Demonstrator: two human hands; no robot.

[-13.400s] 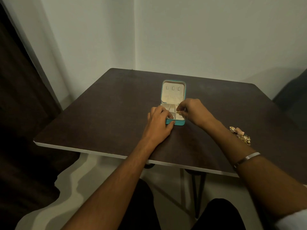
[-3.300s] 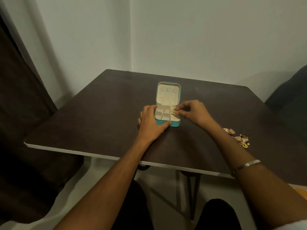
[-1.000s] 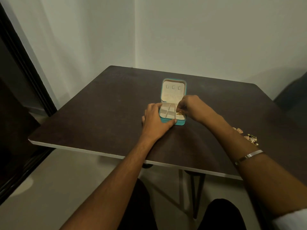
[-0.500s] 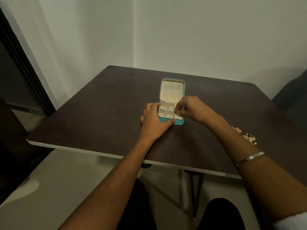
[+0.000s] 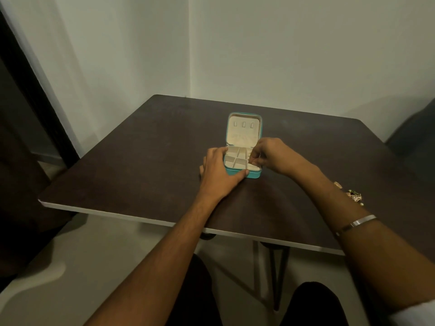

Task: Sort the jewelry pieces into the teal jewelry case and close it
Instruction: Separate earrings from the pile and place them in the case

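Observation:
The teal jewelry case (image 5: 254, 174) stands open mid-table, its cream lid (image 5: 243, 132) upright and its divided tray facing me. My left hand (image 5: 217, 172) holds the case's left front corner, with the fingers along the left side and the thumb on the front wall. My right hand (image 5: 270, 154) hovers over the right-hand compartments, its fingertips curled down and pinched together on a small jewelry piece that they mostly hide. A heap of loose jewelry pieces (image 5: 353, 196) lies on the table to the right, partly behind my right forearm.
The dark table (image 5: 141, 161) sits in a corner of white walls, with its pale front edge near me. A dark chair back (image 5: 414, 137) shows at the far right. A silver bangle (image 5: 360, 222) circles my right wrist.
My right hand's fingertips have dipped lower into the right-hand compartments and the gold piece seen a second ago is now hidden. The left hand stays on the case.

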